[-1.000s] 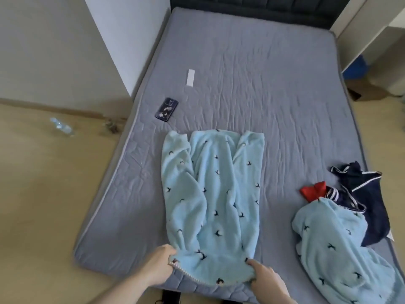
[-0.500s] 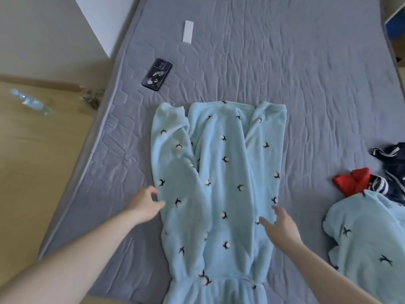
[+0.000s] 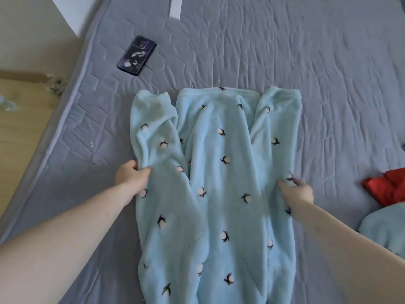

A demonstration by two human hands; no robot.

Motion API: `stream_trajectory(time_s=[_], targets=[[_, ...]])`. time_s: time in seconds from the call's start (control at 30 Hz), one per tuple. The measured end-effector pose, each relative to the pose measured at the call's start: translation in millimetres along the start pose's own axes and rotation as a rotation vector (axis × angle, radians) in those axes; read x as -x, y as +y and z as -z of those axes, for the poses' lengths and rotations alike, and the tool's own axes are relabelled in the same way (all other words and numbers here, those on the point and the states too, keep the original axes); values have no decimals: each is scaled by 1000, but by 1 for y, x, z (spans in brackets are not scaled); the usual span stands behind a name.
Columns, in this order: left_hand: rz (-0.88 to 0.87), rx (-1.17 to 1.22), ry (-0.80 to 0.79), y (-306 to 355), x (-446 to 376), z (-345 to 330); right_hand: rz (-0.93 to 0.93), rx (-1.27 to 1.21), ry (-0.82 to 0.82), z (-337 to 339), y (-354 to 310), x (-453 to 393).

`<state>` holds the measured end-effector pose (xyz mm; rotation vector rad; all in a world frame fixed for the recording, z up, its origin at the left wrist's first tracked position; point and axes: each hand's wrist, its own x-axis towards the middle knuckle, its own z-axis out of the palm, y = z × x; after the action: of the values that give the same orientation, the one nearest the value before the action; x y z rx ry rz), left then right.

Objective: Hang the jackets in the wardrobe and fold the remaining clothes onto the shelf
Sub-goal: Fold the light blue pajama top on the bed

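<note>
The blue fleece (image 3: 221,183) lies lengthwise mid-frame on the bed (image 3: 306,62). The left hand (image 3: 131,177) and right hand (image 3: 297,190) each pinch a side edge halfway along, likely to fold it crosswise. A phone (image 3: 137,55) sits upper left.

A pale blue fleece garment (image 3: 219,183) lies flat on the grey bed (image 3: 285,62). The left hand (image 3: 131,177) pinches its left edge; the right hand (image 3: 297,190) seems to grip the right edge. A phone (image 3: 137,55) lies beyond.

Fleece garment (image 3: 219,183) mid-mattress (image 3: 285,51), phone (image 3: 137,55) behind-left, second garment (image 3: 382,189) right
</note>
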<state>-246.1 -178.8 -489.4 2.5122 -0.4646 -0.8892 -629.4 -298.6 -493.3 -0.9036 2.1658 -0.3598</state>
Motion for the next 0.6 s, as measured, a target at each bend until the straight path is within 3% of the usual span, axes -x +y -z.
stream_trajectory(time_s=[0.17, 0.23, 0.3, 0.4, 0.5, 0.6], targets=[[70, 99, 372, -17, -11, 43, -96, -285, 517, 44, 21, 13], [127, 94, 442, -32, -6, 63, -199, -326, 577, 64, 42, 23], [186, 49, 399, -50, -2, 75, -255, -219, 438, 75, 68, 25], [289, -78, 165, -68, 1, 84, -310, -2, 96, 77, 91, 26], [365, 18, 63, -64, 1, 87, -234, 138, 80, 69, 92, 32], [284, 145, 42, -53, -1, 87, -130, 197, -1, 58, 91, 35]])
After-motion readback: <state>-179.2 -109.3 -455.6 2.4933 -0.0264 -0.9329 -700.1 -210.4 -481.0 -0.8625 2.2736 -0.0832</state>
